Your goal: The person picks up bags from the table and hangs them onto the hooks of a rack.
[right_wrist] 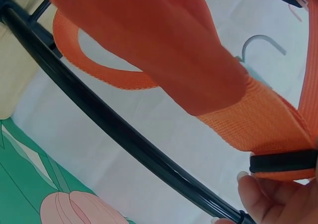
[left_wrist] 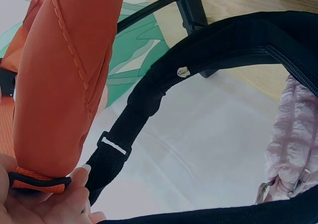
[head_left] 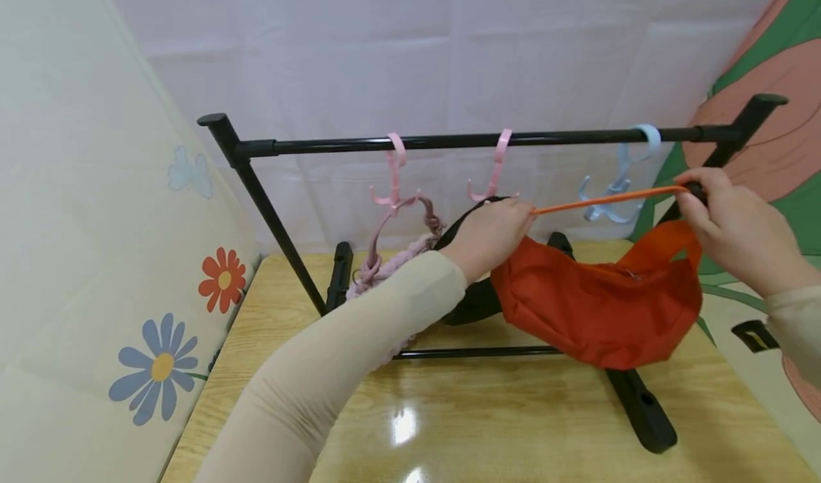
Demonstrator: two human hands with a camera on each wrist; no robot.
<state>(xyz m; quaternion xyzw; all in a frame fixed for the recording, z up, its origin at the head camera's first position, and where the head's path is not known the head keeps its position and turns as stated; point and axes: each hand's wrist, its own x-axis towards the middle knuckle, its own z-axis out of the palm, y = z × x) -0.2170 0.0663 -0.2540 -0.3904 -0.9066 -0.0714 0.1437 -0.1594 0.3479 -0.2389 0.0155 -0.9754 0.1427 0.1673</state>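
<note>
An orange-red waist bag (head_left: 599, 312) is held up in front of the black rack, its orange strap (head_left: 603, 200) stretched between both hands. My left hand (head_left: 490, 234) pinches the strap at the bag's left end, beside a black strap keeper (left_wrist: 39, 179). My right hand (head_left: 737, 226) grips the strap near the rack's right post, with its fingers around a black buckle piece (right_wrist: 285, 161). Behind my left hand, a black waist bag (head_left: 477, 305) hangs below the middle pink hook (head_left: 497, 166). A pale pink quilted bag (left_wrist: 293, 134) hangs from the left pink hook (head_left: 394, 173), partly hidden by my left arm.
The rack's top bar (head_left: 449, 142) runs across the view. A light blue hook (head_left: 622, 177) hangs near its right end, behind the orange strap. The rack's foot (head_left: 641, 412) stands on a glossy wooden table (head_left: 487, 412). White cloth (head_left: 321, 48) covers the back.
</note>
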